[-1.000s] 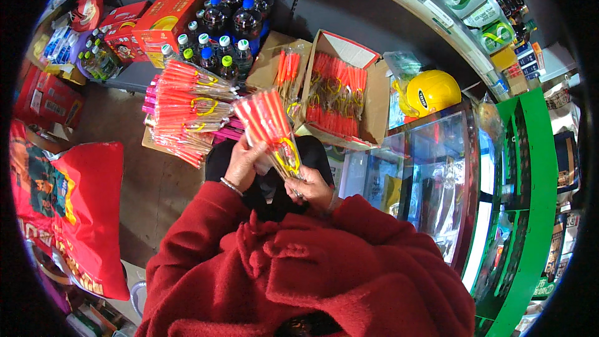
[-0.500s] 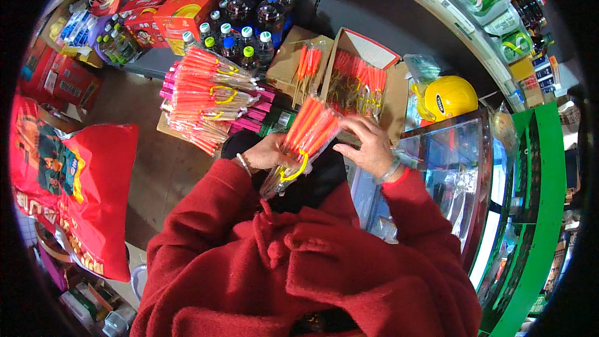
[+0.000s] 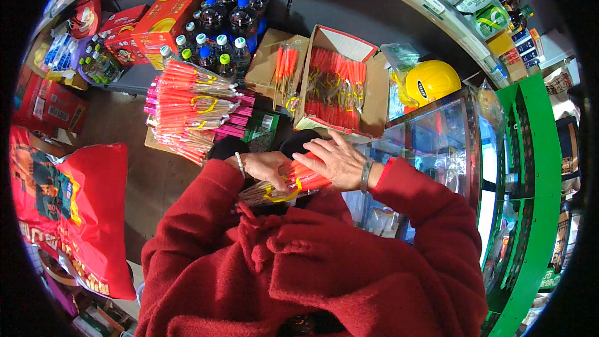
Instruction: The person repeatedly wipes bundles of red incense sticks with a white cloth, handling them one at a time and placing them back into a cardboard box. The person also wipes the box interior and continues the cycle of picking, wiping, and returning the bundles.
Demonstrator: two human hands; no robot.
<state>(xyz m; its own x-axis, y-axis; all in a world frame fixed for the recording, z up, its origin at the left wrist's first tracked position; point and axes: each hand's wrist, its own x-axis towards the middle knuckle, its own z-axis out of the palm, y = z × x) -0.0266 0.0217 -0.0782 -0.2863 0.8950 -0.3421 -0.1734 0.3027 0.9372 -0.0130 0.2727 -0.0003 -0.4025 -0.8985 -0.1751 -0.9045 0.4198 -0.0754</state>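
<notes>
A bundle of orange-red sticks on thin wooden stems (image 3: 312, 181), in clear wrap with a yellow tie, lies slanted low in front of my body. My left hand (image 3: 266, 167), with a pale beaded bracelet, is closed around it near the tie. My right hand (image 3: 343, 163), wearing a grey band, lies over the orange end, its fingers and thumb pressed against the wrap. Its palm side is hidden. Just beyond, an open cardboard box (image 3: 372, 128) contains more such bundles (image 3: 334, 81). To the left is a stack of similar bundles (image 3: 187, 103).
Dark bottles with coloured caps (image 3: 242, 22) and a red carton (image 3: 167, 19) stand at the back. A yellow hard hat (image 3: 432, 81) sits at right beside a glass case (image 3: 430, 137). A green shelf frame (image 3: 540, 168) rises right. A big red bag (image 3: 97, 181) stands left.
The bundle has come down closer to my body and tilted flatter. My right hand has moved from beside its orange end onto it. The surroundings have shifted slightly left in the view.
</notes>
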